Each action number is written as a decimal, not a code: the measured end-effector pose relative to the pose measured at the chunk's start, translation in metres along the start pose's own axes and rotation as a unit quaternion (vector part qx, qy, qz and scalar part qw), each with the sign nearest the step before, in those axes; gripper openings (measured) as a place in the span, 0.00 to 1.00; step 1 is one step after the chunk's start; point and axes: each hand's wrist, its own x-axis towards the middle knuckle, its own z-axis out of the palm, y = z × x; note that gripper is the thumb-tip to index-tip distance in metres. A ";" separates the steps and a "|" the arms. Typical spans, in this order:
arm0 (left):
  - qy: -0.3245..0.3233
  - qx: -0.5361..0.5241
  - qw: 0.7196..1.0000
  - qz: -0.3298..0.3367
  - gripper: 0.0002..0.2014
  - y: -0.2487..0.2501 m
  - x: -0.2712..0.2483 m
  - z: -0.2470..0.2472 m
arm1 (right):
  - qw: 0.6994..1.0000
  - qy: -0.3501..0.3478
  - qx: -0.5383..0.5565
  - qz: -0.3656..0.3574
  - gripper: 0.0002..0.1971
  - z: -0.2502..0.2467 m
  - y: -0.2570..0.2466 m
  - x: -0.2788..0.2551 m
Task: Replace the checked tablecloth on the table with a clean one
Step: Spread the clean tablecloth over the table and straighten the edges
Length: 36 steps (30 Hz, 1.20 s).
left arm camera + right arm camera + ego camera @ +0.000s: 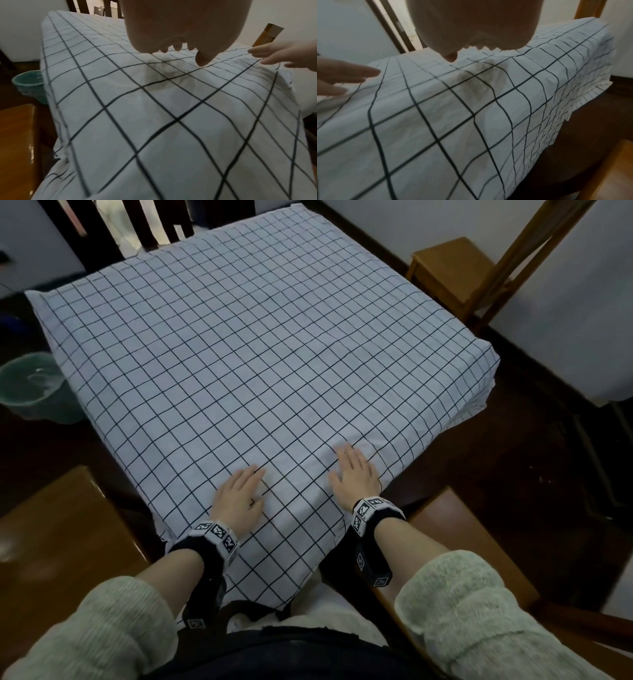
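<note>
Covering the whole counter, a checked tablecloth [260, 344] lies flat. Left hand [239, 494] and right hand [354, 474] rest on its near edge, fingers straight, apart, gripping nothing.

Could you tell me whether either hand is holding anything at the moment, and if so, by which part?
Nothing is held. The left hand and right hand lie flat, fingers straight, on the checked tablecloth near its front edge.
</note>
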 end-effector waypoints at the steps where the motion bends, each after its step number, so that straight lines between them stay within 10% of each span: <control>1: 0.003 0.011 1.000 -0.009 0.30 -0.007 -0.002 0.000 | 0.999 -0.016 -0.010 -0.033 0.30 0.003 -0.001 -0.002; 20: -0.051 0.076 0.996 0.016 0.29 -0.066 -0.083 -0.006 | 0.999 -0.022 -0.040 0.013 0.25 0.043 -0.013 -0.089; 26: -0.185 0.105 0.977 -0.020 0.29 -0.087 -0.119 -0.009 | 0.972 -0.216 0.019 0.094 0.24 0.088 -0.036 -0.157; 31: -0.297 0.116 0.944 -0.091 0.28 -0.102 -0.142 0.001 | 0.958 -0.247 0.040 0.137 0.26 0.116 -0.041 -0.197; 36: -0.262 0.069 0.954 -0.131 0.26 -0.118 -0.154 0.007 | 0.961 -0.240 0.035 0.134 0.27 0.113 -0.039 -0.209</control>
